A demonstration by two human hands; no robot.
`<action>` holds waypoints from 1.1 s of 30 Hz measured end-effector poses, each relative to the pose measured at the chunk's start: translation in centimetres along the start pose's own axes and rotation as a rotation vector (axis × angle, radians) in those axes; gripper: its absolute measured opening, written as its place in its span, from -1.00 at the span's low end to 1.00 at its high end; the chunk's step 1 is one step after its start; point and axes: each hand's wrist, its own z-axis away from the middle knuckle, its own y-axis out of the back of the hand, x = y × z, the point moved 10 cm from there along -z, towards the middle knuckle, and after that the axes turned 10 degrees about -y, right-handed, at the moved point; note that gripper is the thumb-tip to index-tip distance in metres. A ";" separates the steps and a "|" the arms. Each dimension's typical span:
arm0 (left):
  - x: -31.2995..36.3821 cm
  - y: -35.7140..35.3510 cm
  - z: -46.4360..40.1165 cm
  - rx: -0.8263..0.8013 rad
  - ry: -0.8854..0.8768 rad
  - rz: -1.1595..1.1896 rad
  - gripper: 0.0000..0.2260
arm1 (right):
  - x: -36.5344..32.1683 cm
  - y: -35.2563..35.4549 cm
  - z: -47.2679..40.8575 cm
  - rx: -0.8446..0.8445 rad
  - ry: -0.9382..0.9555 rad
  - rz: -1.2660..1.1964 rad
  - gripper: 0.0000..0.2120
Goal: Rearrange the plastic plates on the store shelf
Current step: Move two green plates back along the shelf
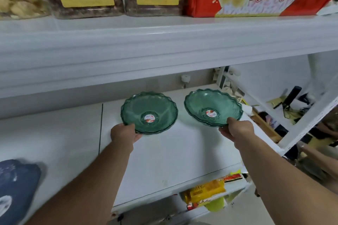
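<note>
Item: two stacks of green translucent plastic plates, scalloped rims, a sticker at each centre. Left stack (149, 113) on the white shelf (54, 133), near rim pinched by the left hand (124, 133). Right stack (213, 107) (tilted, whether it touches the shelf is unclear) gripped at its near edge by the right hand (236, 129). Stacks side by side, apart.

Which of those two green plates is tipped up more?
The right green plate, held by the right hand, tilts up; the left green plate lies flatter.
</note>
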 end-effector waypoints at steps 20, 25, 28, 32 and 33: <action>-4.3 -6.9 -3.0 0.158 -0.039 0.067 -0.92 | -3.6 -4.3 -14.1 -0.214 -0.049 0.049 -0.91; -4.0 -7.2 -3.5 0.163 -0.032 0.075 -0.91 | -3.4 -5.0 -15.0 -0.248 -0.082 0.058 -0.89; -3.8 -7.6 -3.7 0.138 -0.033 0.090 -0.94 | -3.3 -5.6 -15.6 -0.261 -0.092 0.070 -0.83; -3.7 -7.8 -2.9 0.122 -0.041 0.131 -0.91 | -2.9 -6.0 -15.7 -0.282 -0.091 0.101 -0.78; -3.8 -7.7 -2.6 0.126 -0.038 0.137 -0.87 | -2.8 -5.9 -15.7 -0.279 -0.095 0.109 -0.77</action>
